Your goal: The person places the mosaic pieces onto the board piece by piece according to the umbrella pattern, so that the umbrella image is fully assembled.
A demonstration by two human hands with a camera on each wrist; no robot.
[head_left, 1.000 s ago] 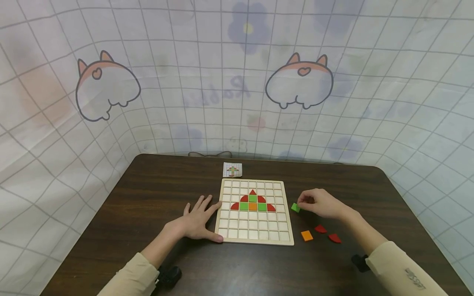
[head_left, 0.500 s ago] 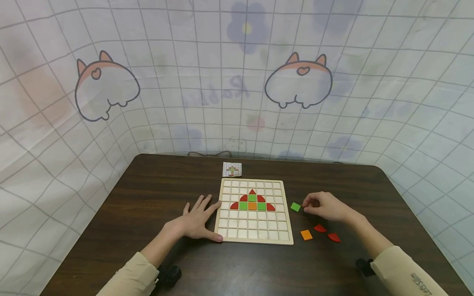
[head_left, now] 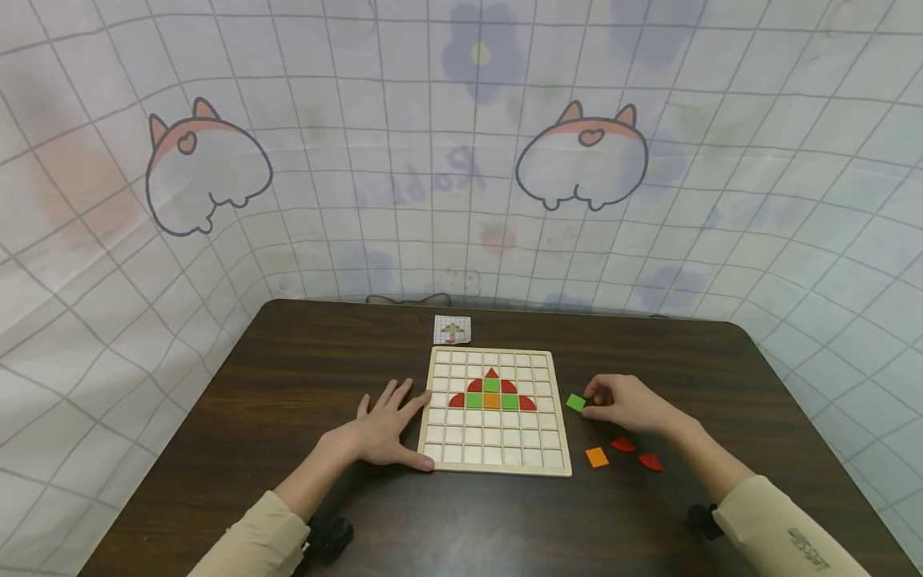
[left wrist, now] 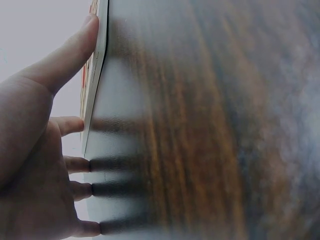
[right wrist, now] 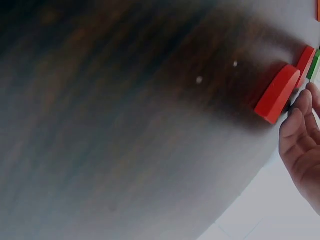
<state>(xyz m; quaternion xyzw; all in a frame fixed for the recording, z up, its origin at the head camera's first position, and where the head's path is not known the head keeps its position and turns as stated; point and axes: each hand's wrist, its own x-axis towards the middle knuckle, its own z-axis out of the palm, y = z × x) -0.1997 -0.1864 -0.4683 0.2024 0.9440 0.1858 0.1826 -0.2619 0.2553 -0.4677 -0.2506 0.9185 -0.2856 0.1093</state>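
My left hand [head_left: 382, 431] lies spread on the table, its thumb and forefinger touching the left edge of the wooden grid board [head_left: 493, 457]. Set in the board are red, green and orange tiles arranged in a tree-like shape, topped by a red triangle [head_left: 492, 373]. To the right of the board, my right hand [head_left: 626, 402] has its thumb and forefinger at the right corner of a green square tile [head_left: 575, 402], pinching it. The tile lies flat. An orange square tile [head_left: 596, 457] and two red quarter-round tiles [head_left: 651, 462] lie nearer me.
A small pattern card [head_left: 452, 330] lies behind the board. The dark wooden table [head_left: 324, 344] meets a cloth backdrop [head_left: 404, 256] at its far side. A black cable [head_left: 407, 300] runs along the back edge.
My right hand moved slightly right, off the green tile, then came back to its corner. The tile went from tilted to flat. My left hand stayed at the board.
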